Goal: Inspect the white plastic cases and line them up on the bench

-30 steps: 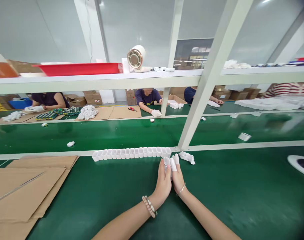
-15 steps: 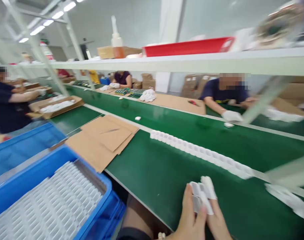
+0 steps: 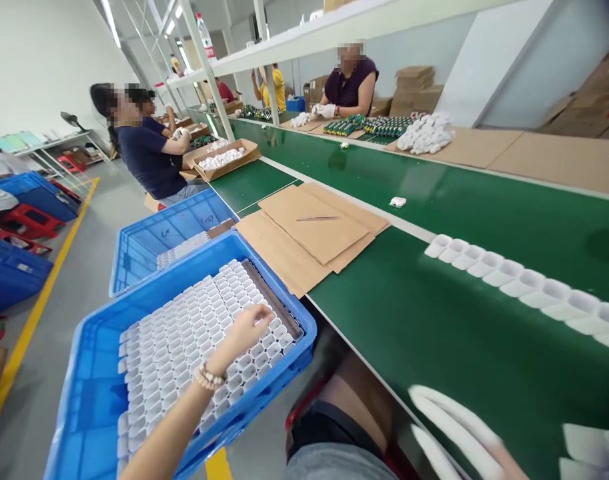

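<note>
My left hand (image 3: pixel 249 328), bare with a beaded bracelet at the wrist, is over the rows of small white plastic cups (image 3: pixel 184 347) in the blue bin (image 3: pixel 97 360). Its fingers are curled in and touch cups near the bin's right side; what lies between them is hidden. White covers are on the fingers of my right hand (image 3: pixel 457 427), which is blurred at the table's near edge, fingers spread, with nothing seen in it. More white cups (image 3: pixel 589 450) stand at the lower right corner. A row of joined white cups (image 3: pixel 524 283) runs along the green table (image 3: pixel 409 320).
Brown cardboard sheets (image 3: pixel 314 230) with thin tweezers (image 3: pixel 317 219) lie beside the bin. A second blue bin (image 3: pixel 169 230) is behind it. Across the green belt sits a person (image 3: pixel 351 87) near green boards and a white pile (image 3: pixel 424 133). Another person (image 3: pixel 141 157) works at the left.
The view has swung left. My hands, together around white cups before, are apart: the left has moved to the blue bin, while the right is by the table edge, its fingers spread.
</note>
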`<state>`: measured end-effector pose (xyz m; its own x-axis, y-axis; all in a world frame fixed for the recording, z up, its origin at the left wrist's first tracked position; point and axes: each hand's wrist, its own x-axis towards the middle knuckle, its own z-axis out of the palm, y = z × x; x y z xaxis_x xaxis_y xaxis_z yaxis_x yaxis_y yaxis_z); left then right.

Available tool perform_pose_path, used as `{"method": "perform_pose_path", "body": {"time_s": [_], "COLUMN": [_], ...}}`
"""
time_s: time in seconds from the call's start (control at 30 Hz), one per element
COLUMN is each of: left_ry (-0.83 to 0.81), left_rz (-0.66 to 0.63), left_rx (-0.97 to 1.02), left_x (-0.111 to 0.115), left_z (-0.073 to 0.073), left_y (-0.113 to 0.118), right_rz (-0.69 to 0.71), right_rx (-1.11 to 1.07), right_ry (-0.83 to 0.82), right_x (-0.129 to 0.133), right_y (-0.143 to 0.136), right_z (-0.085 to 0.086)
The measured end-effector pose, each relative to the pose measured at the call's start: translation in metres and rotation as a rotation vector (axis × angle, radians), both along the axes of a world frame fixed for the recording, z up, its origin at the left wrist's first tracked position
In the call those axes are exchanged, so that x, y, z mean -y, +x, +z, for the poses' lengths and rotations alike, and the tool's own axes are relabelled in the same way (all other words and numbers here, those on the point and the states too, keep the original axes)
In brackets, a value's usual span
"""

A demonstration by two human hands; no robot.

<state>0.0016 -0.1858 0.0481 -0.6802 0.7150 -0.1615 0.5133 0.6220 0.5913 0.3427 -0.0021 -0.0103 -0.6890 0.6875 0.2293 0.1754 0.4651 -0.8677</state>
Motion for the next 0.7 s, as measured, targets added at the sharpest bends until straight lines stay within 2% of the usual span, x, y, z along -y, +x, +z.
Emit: {"method": "perform_pose_path", "body": {"time_s": [0.03, 0.07, 0.1, 0.17, 0.27, 0.37, 0.47, 0.57, 0.7], "left_ry": [-0.056, -0.115, -0.170, -0.263, -0.370, -0.432, -0.458, -0.473, -0.484], "left_rz": [0.026, 0.048, 0.063, 0.065, 0.066, 0.088, 0.086, 0.054, 0.013], "left_rx": [-0.027, -0.054, -0.083, -0.136, -0.200, -0.260, -0.302, -0.320, -0.330], "left_x": [0.011, 0.020, 0.026, 0.032, 0.029, 0.020, 0.015, 0.014, 0.016], "left_z": [-0.011, -0.021, -0.031, -0.048, -0.070, -0.091, -0.109, -0.124, -0.137], "left_y": [-0.029, -0.057, -0.082, -0.126, -0.181, -0.223, -0.253, -0.269, -0.279], "right_rz": [0.081, 0.269, 0.388, 0.562, 0.771, 0.890, 0.918, 0.956, 1.028], "right_rx": [0.013, 0.055, 0.111, 0.210, 0.406, 0.561, 0.609, 0.639, 0.672], "right_ry": [0.035, 0.146, 0.258, 0.466, 0.652, 0.761, 0.798, 0.829, 0.891], "right_x": [0.005, 0.008, 0.012, 0.019, 0.030, 0.041, 0.048, 0.052, 0.061], "right_y": [-0.018, -0.039, -0.063, -0.119, -0.204, -0.272, -0.315, -0.336, -0.342], "right_z": [0.008, 0.018, 0.028, 0.044, 0.046, 0.023, -0.011, -0.041, -0.071]}}
